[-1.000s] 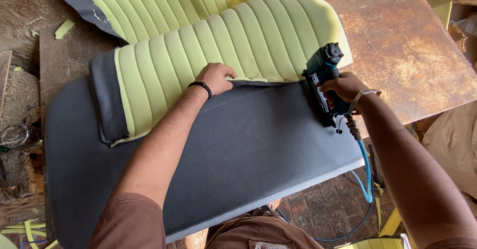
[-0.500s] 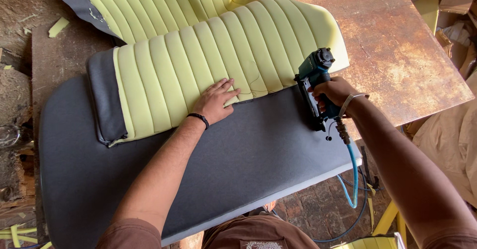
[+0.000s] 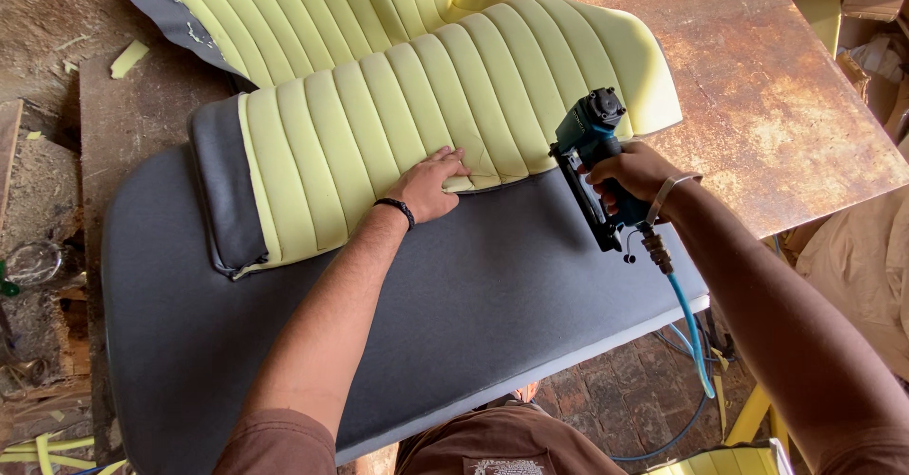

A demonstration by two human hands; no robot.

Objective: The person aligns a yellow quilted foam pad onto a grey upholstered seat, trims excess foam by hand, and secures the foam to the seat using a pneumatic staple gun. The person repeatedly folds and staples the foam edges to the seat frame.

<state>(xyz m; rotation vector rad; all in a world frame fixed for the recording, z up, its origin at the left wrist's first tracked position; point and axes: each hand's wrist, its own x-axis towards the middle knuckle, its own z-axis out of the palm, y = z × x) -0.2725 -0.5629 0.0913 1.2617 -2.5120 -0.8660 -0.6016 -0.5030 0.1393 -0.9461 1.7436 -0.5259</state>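
1. No box, bin or tray shows; the rusty brown bench (image 3: pixel 786 106) carries everything directly.
2. The yellow-green ribbed foam cover (image 3: pixel 426 106) lies across the bench's middle, its lower edge overlapping the dark grey seat panel (image 3: pixel 492 304) (grey fabric trims its left end).
3. The left hand (image 3: pixel 431 186) rests flat, fingers together, on the cover's lower edge.
4. The right hand (image 3: pixel 639 174) is wrapped around a teal pneumatic stapler (image 3: pixel 592 158), held just beside the cover's right end, its blue hose (image 3: pixel 689 328) trailing down.

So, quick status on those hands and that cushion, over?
Left hand flat on ribbed yellow foam cover. Right hand holds teal staple gun at its edge. Nothing blocking.
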